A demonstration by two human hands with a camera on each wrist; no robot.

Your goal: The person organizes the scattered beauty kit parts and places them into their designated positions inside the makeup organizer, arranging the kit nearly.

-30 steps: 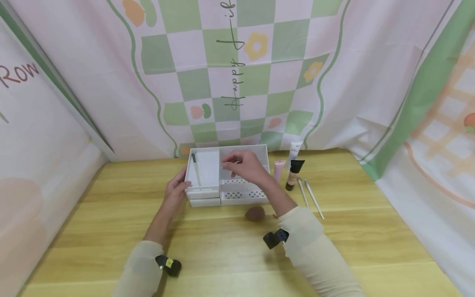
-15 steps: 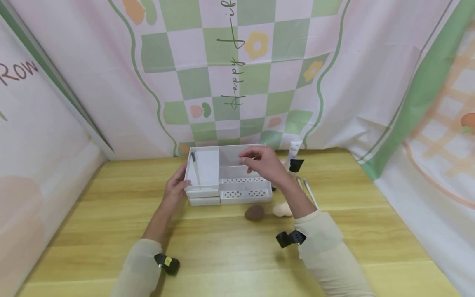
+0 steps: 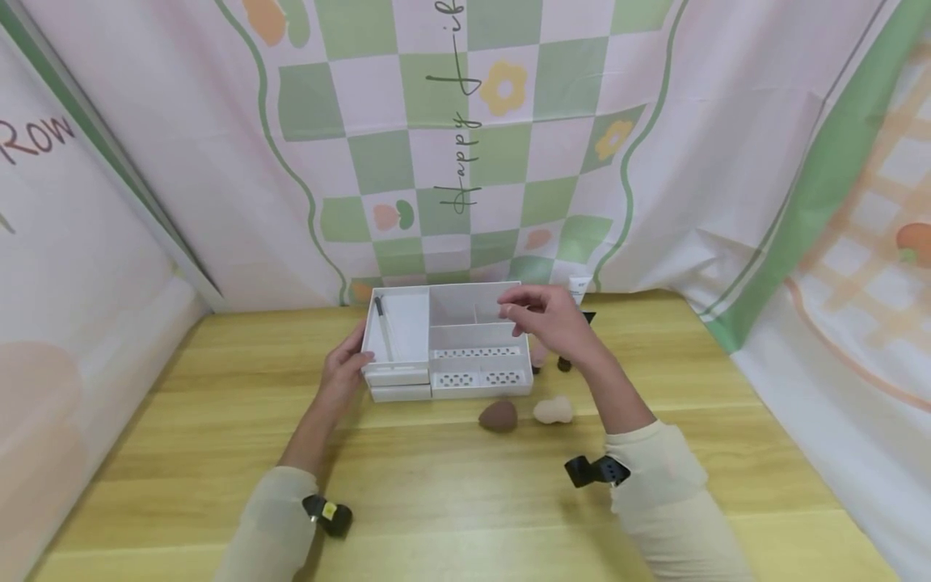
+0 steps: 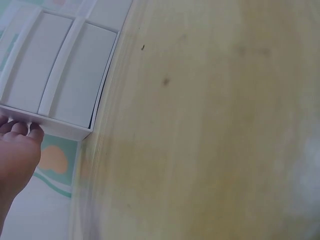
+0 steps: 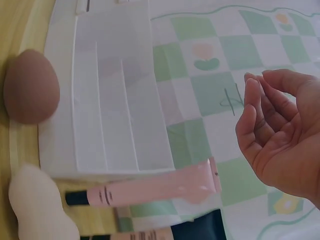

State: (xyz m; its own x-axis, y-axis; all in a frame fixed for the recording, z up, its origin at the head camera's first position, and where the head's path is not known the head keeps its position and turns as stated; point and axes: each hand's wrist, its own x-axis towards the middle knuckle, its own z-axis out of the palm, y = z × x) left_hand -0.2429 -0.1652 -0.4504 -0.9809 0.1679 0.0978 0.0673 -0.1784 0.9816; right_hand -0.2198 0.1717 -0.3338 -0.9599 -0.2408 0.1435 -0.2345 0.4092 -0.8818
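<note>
On the yellow wood-grain table point(image 3: 436, 493), the left hand point(image 3: 345, 364) grips the side of a compartmented white plastic organizer point(image 3: 411, 323). The right hand point(image 3: 556, 319) hovers near its right end, fingers loosely bent, holding nothing. Beside it lies a pink squeeze tube point(image 5: 150, 190); in front, a brown egg-shaped sponge point(image 3: 499, 416) and cream waisted sponge point(image 3: 553, 410). A slim dark-tipped brush point(image 3: 385, 330), in the left section, seems placed; the next move likely calls for pinching another loose item.

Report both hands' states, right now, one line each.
Left hand: holding the white organizer by its left side.
Right hand: open, fingers loosely curled, holding nothing.
</note>
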